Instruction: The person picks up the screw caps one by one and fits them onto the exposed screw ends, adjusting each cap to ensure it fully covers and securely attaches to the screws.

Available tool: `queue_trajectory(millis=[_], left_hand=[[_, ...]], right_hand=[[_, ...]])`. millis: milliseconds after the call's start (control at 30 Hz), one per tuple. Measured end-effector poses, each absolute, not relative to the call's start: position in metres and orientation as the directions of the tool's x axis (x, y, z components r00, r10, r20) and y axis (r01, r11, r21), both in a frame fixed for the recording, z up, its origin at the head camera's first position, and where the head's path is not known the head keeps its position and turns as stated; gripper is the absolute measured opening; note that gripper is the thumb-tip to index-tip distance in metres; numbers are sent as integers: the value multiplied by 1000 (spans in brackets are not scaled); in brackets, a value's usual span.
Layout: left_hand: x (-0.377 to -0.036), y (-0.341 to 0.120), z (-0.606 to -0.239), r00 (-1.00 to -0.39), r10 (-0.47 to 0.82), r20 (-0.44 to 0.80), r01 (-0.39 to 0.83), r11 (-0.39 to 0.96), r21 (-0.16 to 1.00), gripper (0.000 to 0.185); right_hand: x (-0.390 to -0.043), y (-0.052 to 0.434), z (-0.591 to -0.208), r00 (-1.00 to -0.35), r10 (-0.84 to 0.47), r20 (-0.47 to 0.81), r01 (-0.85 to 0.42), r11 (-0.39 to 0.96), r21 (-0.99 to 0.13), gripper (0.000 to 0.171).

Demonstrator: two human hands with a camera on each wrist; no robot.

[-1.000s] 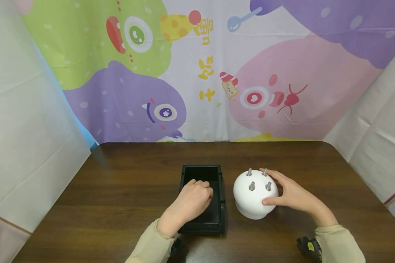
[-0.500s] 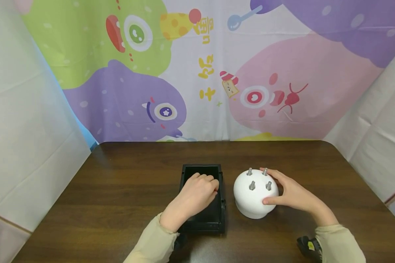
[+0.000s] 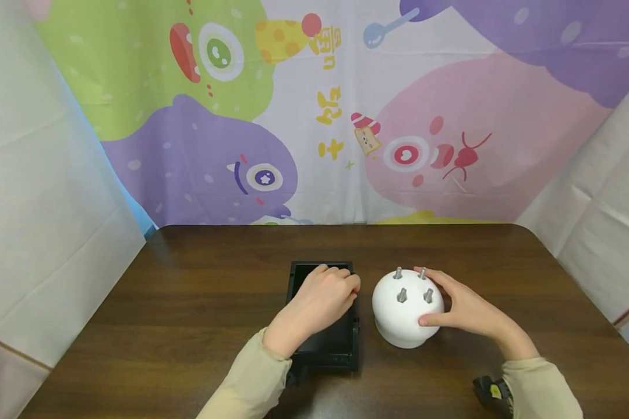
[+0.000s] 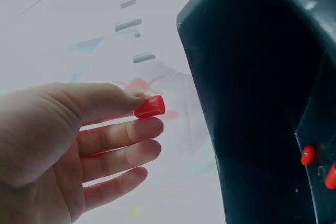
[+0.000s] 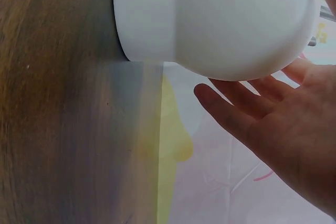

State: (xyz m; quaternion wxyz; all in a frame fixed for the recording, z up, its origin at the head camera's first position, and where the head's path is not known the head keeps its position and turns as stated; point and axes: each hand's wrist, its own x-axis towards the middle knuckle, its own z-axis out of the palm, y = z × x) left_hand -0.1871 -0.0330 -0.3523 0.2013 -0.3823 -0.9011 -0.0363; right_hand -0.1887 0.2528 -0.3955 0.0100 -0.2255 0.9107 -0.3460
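Observation:
A black rectangular tray (image 3: 346,343) lies on the dark wooden table (image 3: 199,302). My left hand (image 3: 346,284) hovers over the tray's far right part and pinches a small red cap (image 4: 149,106) between thumb and forefinger. More red caps (image 4: 307,155) lie inside the tray (image 4: 252,77). To the right stands a white dome (image 3: 405,320) with several metal pins (image 3: 400,295) sticking up from its top. My right hand (image 3: 445,299) holds the dome from its right side, thumb in front and fingers behind. In the right wrist view, the fingers (image 5: 247,103) lie against the dome (image 5: 220,19).
A small black device (image 3: 490,391) lies near the table's front edge by my right sleeve. A cartoon-printed cloth (image 3: 314,116) hangs behind the table, and white sheets (image 3: 47,221) close off both sides. Bare tabletop stretches to the left of the tray.
My left hand has risen out of the tray's middle and moved away and to the right, toward the dome. The right hand and the dome have stayed put.

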Motion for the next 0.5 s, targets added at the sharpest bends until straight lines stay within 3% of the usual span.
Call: queue_trajectory(millis=[500], left_hand=[[-194,-22,-345,-601,668,438,717,693,-73,5]], right_hand=[[-189,253,-395,-898,-423,125,-395,646,-653,85]])
